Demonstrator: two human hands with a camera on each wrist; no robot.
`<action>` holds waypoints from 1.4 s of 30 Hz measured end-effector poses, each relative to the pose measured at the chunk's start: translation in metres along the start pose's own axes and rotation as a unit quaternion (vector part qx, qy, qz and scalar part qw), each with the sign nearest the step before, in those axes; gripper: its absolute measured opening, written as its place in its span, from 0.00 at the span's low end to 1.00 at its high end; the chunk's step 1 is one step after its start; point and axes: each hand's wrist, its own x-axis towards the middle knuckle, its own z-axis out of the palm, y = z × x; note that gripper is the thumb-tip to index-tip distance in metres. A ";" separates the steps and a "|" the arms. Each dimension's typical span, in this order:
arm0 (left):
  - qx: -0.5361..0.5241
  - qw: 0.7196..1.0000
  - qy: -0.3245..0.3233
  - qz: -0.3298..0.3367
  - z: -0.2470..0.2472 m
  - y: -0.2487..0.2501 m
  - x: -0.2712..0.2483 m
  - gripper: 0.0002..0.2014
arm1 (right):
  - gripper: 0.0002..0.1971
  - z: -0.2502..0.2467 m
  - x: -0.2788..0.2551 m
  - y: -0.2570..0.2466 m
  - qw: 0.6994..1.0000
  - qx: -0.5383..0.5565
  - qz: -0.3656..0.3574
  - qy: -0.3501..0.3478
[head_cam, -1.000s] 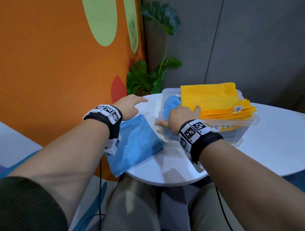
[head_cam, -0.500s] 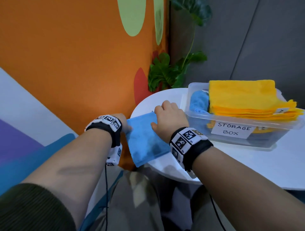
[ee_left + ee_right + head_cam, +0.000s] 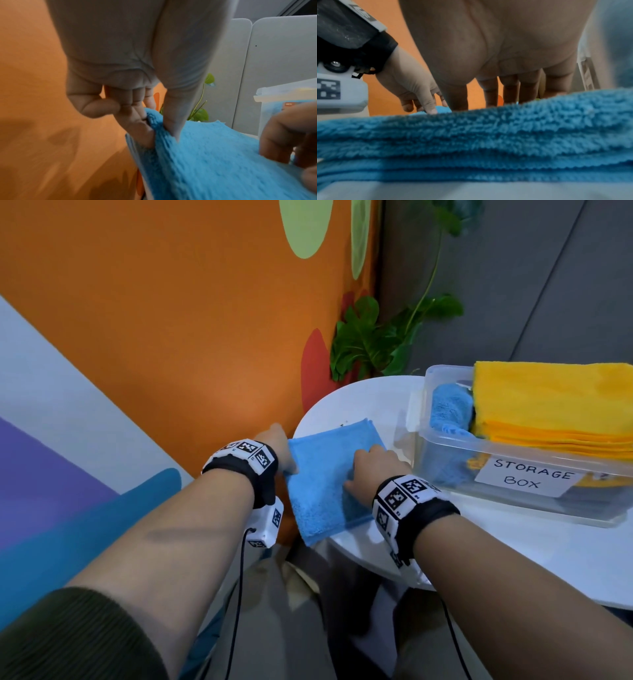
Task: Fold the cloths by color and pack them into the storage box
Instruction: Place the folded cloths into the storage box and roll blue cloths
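- the round white table [image 3: 359, 402] carries everything; the clear storage box [image 3: 445, 440] stands on it to the right, apart from the hands, whereas a second ago the right hand was reaching into it at the packed blue cloth.
- the box is already loaded: a stack of folded yellow cloths [image 3: 548, 405] fills most of it and rises above the rim, with a folded blue cloth [image 3: 448, 409] tucked at its left end.
- the loose blue cloth [image 3: 329, 474], folded and overhanging the near-left table edge, is now gripped from both sides; a second ago only the left forearm was over it.
- the right hand [image 3: 375, 470] has been brought back from the box and laid on the cloth's right part, its fingers [image 3: 510, 92] bent down onto the pile; whether an edge is caught under them cannot be told.
- the left hand [image 3: 279, 451] has been closed on the cloth's left edge, which is pinched between thumb and fingers [image 3: 135, 123].
- judged from this, the next fold or lift toward the box's blue side is being prepared.
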 end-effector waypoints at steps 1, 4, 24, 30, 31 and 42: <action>-0.005 1.000 0.004 0.010 -0.002 0.001 0.000 0.31 | 0.16 0.001 0.001 -0.001 1.000 -0.003 0.001 -0.003; -0.025 0.997 0.027 0.074 -0.008 0.004 -0.001 0.28 | 0.18 -0.001 0.003 -0.001 1.000 0.005 0.008 0.006; -0.180 0.937 -0.109 0.277 -0.074 0.008 -0.026 0.28 | 0.06 -0.071 0.002 0.004 0.956 0.161 -0.125 0.212; -0.098 0.947 -0.066 0.297 -0.062 0.006 -0.030 0.15 | 0.12 -0.066 0.006 0.002 0.970 0.164 -0.109 0.140; -0.100 0.946 -0.054 0.303 -0.063 0.007 -0.031 0.16 | 0.16 -0.064 0.006 0.003 0.973 0.166 -0.098 0.125; 0.001 0.994 0.012 0.110 -0.039 -0.002 -0.018 0.30 | 0.39 -0.047 0.002 0.005 0.975 0.193 -0.037 0.099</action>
